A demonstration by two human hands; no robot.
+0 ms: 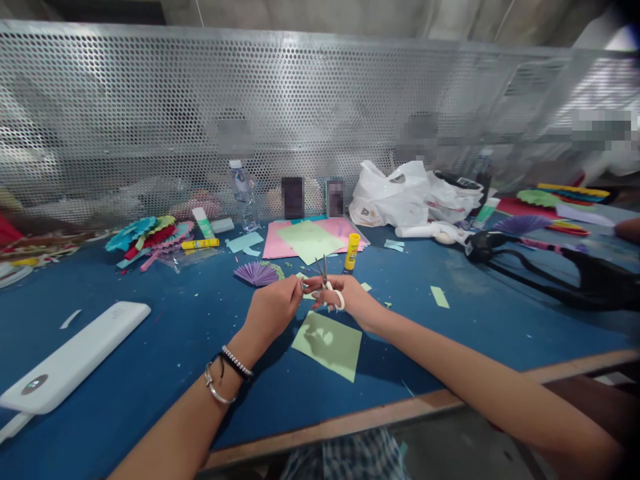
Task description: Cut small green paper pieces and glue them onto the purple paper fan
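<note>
In the middle of the table, my right hand (345, 297) is closed around a pair of scissors (326, 283) with white handles. Their blades point up and away from me, slightly apart. My left hand (275, 303) is closed in a pinch close beside the right fingertips; what it holds, if anything, is too small to make out. Below both hands lies a square of light green paper (333, 347) with the hands' shadow on it. Just beyond them are a purple folded paper fan (257, 273) and an upright yellow glue stick (352, 252).
Pink sheets (275, 243) with a green sheet (317, 240) on top lie farther back. A white power bank (85, 353) is at left. A water bottle (243, 197), white plastic bags (395, 197) and a black strap (540, 267) stand or lie around. Paper scraps (440, 297) are scattered about.
</note>
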